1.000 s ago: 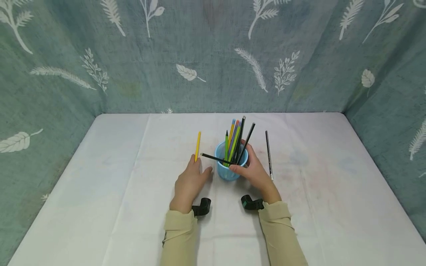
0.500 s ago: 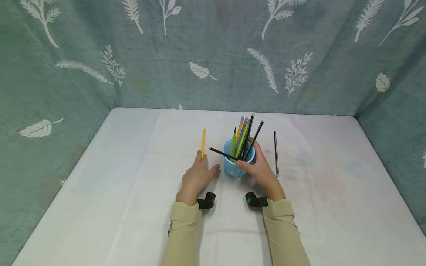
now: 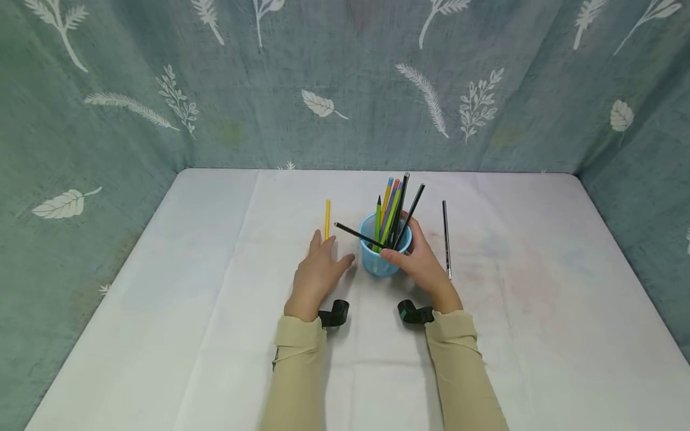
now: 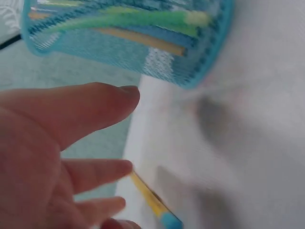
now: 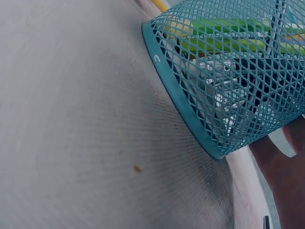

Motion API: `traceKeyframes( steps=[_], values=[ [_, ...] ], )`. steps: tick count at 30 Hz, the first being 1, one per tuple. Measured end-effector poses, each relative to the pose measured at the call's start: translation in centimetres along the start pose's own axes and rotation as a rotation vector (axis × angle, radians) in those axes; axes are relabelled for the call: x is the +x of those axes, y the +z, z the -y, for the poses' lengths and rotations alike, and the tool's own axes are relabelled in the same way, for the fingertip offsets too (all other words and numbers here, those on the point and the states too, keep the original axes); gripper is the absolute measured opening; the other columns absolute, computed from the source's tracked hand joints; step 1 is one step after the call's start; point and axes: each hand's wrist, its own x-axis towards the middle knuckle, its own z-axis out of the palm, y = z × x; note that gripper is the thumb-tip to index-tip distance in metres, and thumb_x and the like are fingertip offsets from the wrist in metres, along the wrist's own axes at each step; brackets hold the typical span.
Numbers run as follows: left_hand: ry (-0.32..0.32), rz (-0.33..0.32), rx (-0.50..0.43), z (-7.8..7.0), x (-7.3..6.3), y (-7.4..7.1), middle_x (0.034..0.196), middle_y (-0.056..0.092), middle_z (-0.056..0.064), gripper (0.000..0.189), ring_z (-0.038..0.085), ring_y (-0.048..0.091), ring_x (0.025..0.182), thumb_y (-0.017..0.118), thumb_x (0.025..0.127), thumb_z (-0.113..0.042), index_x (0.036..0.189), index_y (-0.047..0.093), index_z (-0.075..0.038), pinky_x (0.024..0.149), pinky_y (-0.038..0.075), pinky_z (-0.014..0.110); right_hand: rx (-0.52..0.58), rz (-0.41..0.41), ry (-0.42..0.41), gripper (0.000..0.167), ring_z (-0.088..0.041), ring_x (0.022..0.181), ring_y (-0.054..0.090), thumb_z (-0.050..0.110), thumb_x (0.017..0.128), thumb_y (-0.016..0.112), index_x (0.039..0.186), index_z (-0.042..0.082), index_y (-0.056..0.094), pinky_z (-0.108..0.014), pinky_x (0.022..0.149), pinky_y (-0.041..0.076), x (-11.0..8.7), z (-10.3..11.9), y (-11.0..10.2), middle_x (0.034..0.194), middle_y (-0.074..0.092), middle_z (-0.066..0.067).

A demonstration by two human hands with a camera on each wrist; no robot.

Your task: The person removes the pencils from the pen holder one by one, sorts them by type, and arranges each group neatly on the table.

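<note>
A white-covered surface point(image 3: 162, 335) is spread all round the blue mesh cup point(image 3: 380, 263). Left of the cup, the left hand point(image 3: 312, 278) is held with fingers apart and nearly straight; nothing is gripped by them, and whether the yellow pencil point(image 3: 327, 218) by their tips is touched cannot be told. At the cup's right side, the right hand point(image 3: 426, 269) is curled round the wall, thumb by the near rim, so the cup is held; whether its base is borne by the surface is unclear. Inside the cup, a bunch of standing pencils point(image 3: 398, 209) is gathered, so most of the work can be judged done. Across the cup's rim, a tilted black pencil point(image 3: 356, 233) is left poking out leftward. Two are judged left over: the yellow pencil, laid left of the cup, and a loose black pencil point(image 3: 446, 239), laid unheld to its right.
</note>
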Motion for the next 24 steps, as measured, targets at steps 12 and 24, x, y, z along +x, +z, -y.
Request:
traceKeyframes(
  steps=[12, 24],
  values=[
    [0.344, 0.037, -0.221, -2.1, 0.4, 1.5, 0.141, 0.023, 0.011, 0.103, 0.028, 0.025, 0.123, 0.076, 0.066, -0.039, 0.143, 0.013, -0.013, 0.096, 0.028, 0.045, -0.032, 0.018, -0.015, 0.079, -0.027, 0.120, 0.038, 0.016, 0.082, 0.060, 0.143, 0.017, 0.011, -0.047, 0.099, 0.026, 0.2, 0.3, 0.0, 0.134, 0.036, -0.016],
    [0.430, 0.002, -0.472, -2.8, 1.2, 4.0, 0.142, 0.023, 0.008, 0.106, 0.019, 0.025, 0.127, 0.075, 0.067, -0.039, 0.143, 0.005, -0.019, 0.100, 0.026, 0.043, -0.013, -0.002, -0.016, 0.076, -0.027, 0.120, 0.038, 0.015, 0.083, 0.058, 0.142, 0.017, 0.011, -0.045, 0.099, 0.027, -0.2, 0.4, -0.1, 0.135, 0.034, -0.016]
  ],
)
